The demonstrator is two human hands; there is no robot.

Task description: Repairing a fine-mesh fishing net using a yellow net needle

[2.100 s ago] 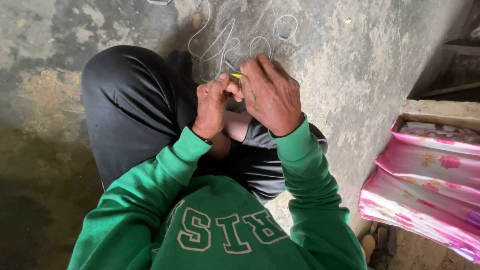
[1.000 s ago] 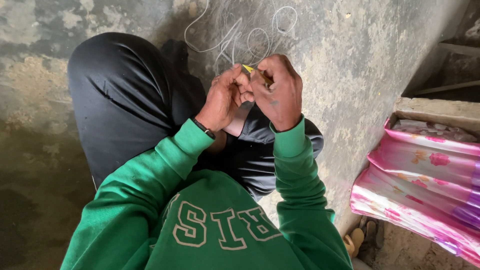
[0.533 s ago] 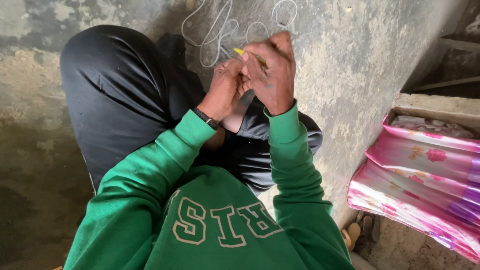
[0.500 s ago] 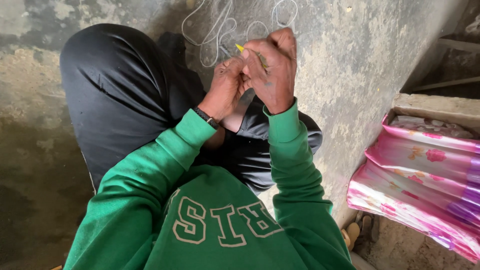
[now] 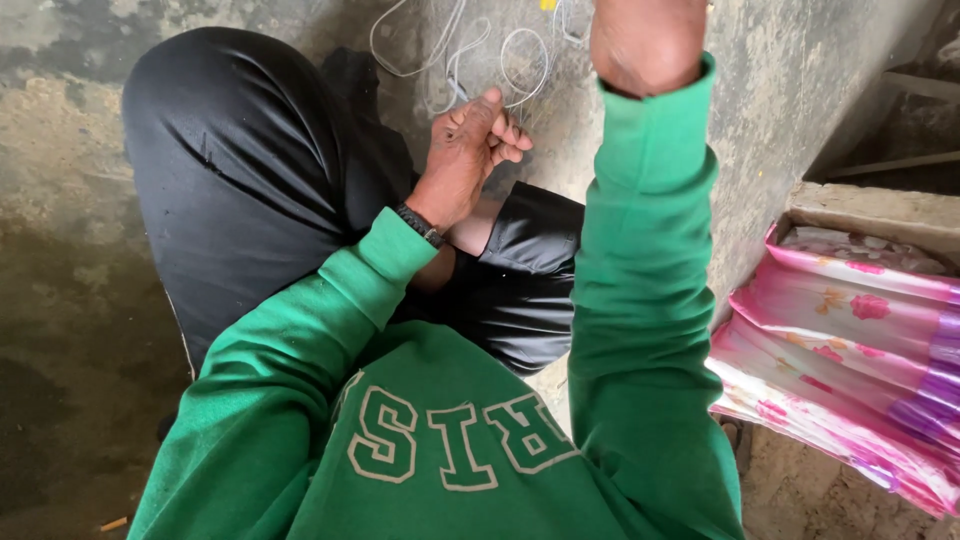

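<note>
My left hand [image 5: 470,150] hovers over my crossed legs in black trousers [image 5: 250,170], fingers curled tight and pinching the end of a thin white wire [image 5: 450,60]. The wire lies in loose loops on the concrete floor just beyond that hand. My right hand [image 5: 645,35] is raised high at the top edge; only its wrist and heel show above the green sleeve, and the fingers are out of the frame. A small yellow piece [image 5: 547,5] shows at the top edge beside it. A dark band circles my left wrist.
Rough grey concrete floor [image 5: 80,120] lies all around. At the right, folded pink floral cloth [image 5: 850,350] is stacked beside a concrete step [image 5: 880,205]. A sandal toe [image 5: 735,435] peeks out under the cloth.
My right hand has lifted up and away from the left, out past the top edge. The hands were joined on the yellow-tipped piece; the left now stays low alone. The view shifted down.
</note>
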